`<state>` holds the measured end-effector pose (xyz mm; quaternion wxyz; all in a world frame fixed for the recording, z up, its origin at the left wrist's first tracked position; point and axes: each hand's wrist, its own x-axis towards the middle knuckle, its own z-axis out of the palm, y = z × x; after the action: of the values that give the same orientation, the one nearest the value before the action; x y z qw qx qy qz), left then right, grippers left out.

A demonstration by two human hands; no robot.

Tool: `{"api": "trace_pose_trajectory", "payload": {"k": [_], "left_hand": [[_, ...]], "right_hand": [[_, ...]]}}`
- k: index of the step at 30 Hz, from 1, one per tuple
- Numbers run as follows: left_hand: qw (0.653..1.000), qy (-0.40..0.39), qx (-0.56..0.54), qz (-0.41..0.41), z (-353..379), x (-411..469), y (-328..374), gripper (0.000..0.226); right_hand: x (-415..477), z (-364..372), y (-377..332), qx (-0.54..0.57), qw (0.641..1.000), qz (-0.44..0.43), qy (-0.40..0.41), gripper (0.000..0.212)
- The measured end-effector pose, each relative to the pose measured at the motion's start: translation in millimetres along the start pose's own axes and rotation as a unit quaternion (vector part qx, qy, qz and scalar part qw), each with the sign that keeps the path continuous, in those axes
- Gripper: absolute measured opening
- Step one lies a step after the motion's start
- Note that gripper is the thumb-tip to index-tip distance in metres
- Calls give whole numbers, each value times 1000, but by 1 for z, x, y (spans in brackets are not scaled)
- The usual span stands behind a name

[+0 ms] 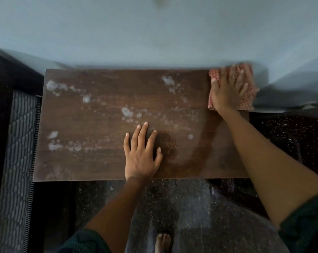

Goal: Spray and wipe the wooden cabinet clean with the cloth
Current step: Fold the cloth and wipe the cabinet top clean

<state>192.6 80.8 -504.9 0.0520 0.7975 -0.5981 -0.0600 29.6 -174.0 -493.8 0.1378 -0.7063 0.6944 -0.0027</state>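
The brown wooden cabinet top [103, 157] fills the middle of the view, speckled with white foamy spray patches, mostly on its left half. A red-and-white checked cloth [249, 95] lies at the far right back corner. My right hand [227, 90] presses flat on the cloth with fingers spread. My left hand [141, 154] rests flat on the wood near the front edge, fingers straight and holding nothing. A darker curved wiped streak runs from the left hand toward the cloth. No spray bottle is in view.
A pale blue wall [154, 33] stands right behind the cabinet. A grey quilted mattress edge [17, 152] borders the left side. Dark speckled floor [182, 207] lies in front, with my bare foot [162, 241] on it.
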Motion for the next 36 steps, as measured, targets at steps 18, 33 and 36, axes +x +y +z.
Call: {"api": "trace_pose_trajectory", "payload": {"k": [18,33,36], "left_hand": [[1000,16,-14,6,2,1,-1,50],[1000,12,-20,2,1,0,-1,51],[1000,12,-23,1,1,0,-1,51]], "right_hand": [[-20,15,-66,6,994,-100,-43,49],[-13,17,-80,22,997,-75,-23,48],[-26,28,-92,7,989,-144,-16,49]]}}
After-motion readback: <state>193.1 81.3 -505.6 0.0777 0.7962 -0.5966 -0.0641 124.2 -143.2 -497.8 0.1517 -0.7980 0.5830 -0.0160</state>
